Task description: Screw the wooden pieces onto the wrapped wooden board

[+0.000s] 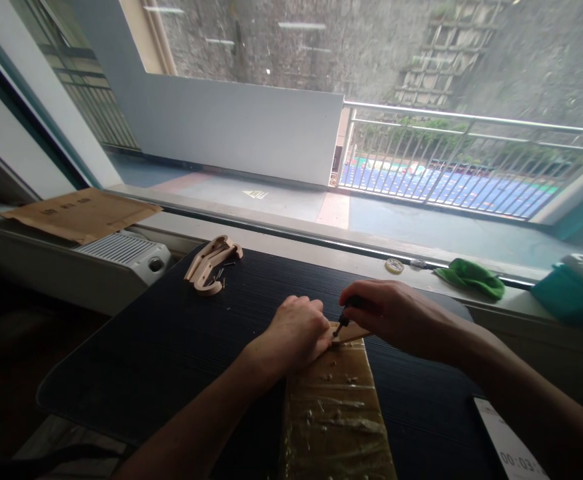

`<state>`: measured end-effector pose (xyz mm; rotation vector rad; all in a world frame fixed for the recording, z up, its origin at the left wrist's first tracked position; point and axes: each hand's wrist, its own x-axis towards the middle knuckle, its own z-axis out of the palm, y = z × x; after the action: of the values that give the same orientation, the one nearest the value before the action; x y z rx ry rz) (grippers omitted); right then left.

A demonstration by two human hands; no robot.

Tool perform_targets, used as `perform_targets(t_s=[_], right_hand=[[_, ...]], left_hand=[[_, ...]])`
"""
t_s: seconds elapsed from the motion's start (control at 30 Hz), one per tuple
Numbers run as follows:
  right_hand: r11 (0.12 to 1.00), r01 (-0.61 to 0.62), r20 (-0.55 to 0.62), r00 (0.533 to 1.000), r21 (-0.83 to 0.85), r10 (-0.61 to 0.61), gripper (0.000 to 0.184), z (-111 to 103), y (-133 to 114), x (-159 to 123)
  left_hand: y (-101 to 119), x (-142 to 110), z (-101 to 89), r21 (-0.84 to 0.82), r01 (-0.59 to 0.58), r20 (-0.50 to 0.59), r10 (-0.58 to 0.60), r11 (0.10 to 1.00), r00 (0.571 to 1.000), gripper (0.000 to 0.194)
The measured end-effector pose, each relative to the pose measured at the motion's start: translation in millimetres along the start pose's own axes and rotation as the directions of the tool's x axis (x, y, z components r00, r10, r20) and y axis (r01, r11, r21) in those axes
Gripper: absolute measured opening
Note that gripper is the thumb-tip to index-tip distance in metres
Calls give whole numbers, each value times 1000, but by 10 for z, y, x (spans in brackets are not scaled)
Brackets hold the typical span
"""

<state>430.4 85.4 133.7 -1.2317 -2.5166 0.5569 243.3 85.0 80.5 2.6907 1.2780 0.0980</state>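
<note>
My right hand (384, 310) is closed round the dark handle of a screwdriver (342, 322). Its shaft slants down to a light wooden piece (352, 331), where the tip meets or nearly meets the wood. With curled fingers, my left hand (299, 330) grips the left end of this piece; the fingertips are partly hidden. The piece lies across the far end of a long box wrapped in brown tape (334, 413). Small wood crumbs are scattered on the tape. Farther left on the table, curved wooden hooks (211, 267) lie beside several screws (220, 273).
The black table (161, 353) stands against a window sill. On the sill are a tape roll (394, 266), a green cloth (471, 278) and a teal container (571, 290). A phone with a timer (504, 437) lies at right. A brown envelope (84, 215) rests above the radiator (124, 253).
</note>
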Motion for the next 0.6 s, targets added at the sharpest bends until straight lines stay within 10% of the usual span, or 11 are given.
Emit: perform_targets(t_s=[0.3,0.6], right_hand=[[985,-141,-188,970,99,157,23,272,129,23],[992,-63,3,998,111,63,19,107,135,33]], left_hand=[[2,32,11,3,18,1,-18,1000,1000,27],[-7,23,31,-1,17,3,-17,1000,1000,25]])
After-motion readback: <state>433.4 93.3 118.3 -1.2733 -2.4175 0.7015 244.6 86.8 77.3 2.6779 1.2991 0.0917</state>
